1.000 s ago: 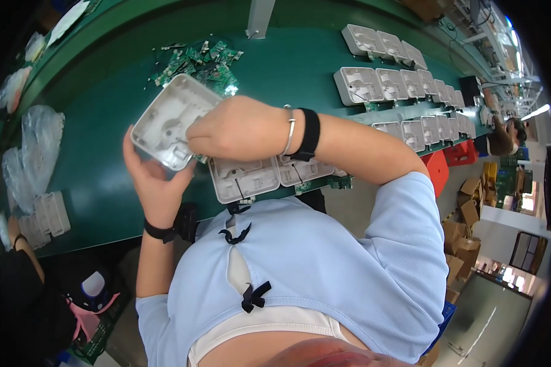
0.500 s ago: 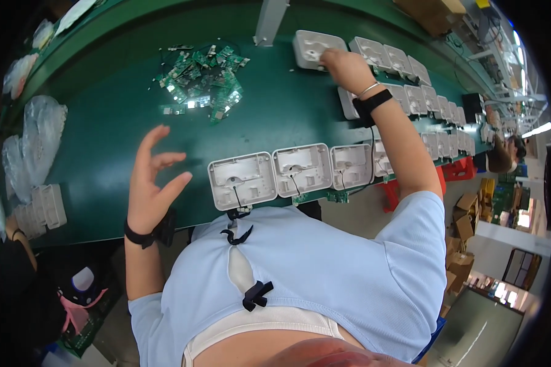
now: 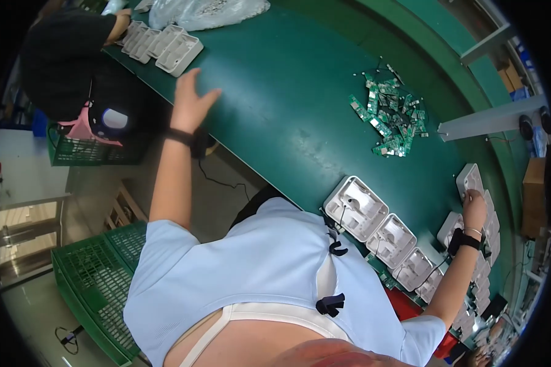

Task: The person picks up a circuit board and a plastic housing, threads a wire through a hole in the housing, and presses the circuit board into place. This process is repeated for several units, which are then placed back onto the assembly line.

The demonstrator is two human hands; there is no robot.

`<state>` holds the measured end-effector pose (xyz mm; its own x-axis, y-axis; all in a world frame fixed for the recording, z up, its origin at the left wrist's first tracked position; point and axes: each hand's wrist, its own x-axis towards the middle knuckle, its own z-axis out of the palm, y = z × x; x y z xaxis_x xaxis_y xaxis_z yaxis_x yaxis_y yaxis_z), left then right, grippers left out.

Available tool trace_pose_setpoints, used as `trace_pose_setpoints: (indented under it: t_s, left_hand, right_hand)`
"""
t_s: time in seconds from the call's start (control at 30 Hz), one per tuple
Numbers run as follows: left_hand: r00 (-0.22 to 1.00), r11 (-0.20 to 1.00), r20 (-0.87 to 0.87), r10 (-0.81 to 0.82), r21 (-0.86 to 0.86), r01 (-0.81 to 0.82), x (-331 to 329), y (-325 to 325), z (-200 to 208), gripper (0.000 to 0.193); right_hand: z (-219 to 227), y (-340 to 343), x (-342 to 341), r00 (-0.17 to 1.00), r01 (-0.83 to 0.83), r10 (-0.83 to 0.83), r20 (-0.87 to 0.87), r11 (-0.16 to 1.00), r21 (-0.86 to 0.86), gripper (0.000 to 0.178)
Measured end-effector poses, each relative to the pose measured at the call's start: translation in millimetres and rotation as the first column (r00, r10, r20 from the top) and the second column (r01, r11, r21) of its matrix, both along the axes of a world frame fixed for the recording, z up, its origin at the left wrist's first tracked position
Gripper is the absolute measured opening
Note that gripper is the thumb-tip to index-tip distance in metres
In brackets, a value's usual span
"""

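Note:
My left hand (image 3: 193,105) reaches out over the table's near edge at the upper left, thumb and fingers apart, holding nothing. Just beyond its fingertips stand white plastic housings (image 3: 179,51) in a row. Far to the right, my right hand (image 3: 474,213) has its fingers curled at the near end of another open white housing (image 3: 469,178); the fingertips are small and partly hidden. Closer to my body lies a row of open housings (image 3: 356,208) with black wires inside and green boards at their near edge.
A heap of green circuit boards (image 3: 392,116) lies on the green table (image 3: 275,98). A grey post (image 3: 496,119) rises behind it. At the upper left are a clear plastic bag (image 3: 208,13) and a co-worker's hand (image 3: 121,25). Green crates (image 3: 98,287) stand on the floor.
The view has swung to the left. My left hand has moved toward the housings near the co-worker, staying open. My right hand remains at the same far housing.

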<state>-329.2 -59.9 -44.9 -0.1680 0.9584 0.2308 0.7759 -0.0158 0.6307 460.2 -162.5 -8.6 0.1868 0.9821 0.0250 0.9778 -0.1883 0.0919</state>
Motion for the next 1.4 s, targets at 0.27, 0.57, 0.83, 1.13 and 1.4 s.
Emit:
trace_pose_setpoints:
  t_s: [0.27, 0.57, 0.83, 1.13, 1.4]
  left_hand:
    - [0.781, 0.942, -0.527, 0.335, 0.158, -0.297, -85, 65, -8, 0.09]
    - [0.75, 0.923, -0.654, 0.097, -0.223, -0.315, -142, 121, -6, 0.103]
    - [0.84, 1.0, -0.542, -0.014, -0.007, 0.012, -73, 46, 7, 0.081]
    - [0.895, 0.928, -0.271, -0.354, 0.017, 0.372, 120, -98, 44, 0.076]
    - [0.828, 0.865, -0.284, -0.483, -0.007, 0.502, 177, -117, 22, 0.076]
  right_hand:
    - [34, -18, -39, 0.972, -0.061, 0.059, -0.226, 0.998, 0.001, 0.026]
    - [59, -41, -85, 0.9, -0.202, 0.193, -0.391, 0.979, 0.018, 0.03]
    - [72, -11, -168, 0.82, -0.306, 0.276, -0.501, 0.952, 0.024, 0.027]
    - [-8, 75, -171, 0.889, -0.387, 0.431, -0.157, 0.888, 0.248, 0.032]
    - [-19, 110, -172, 0.959, -0.231, 0.242, 0.149, 0.969, -0.086, 0.027]
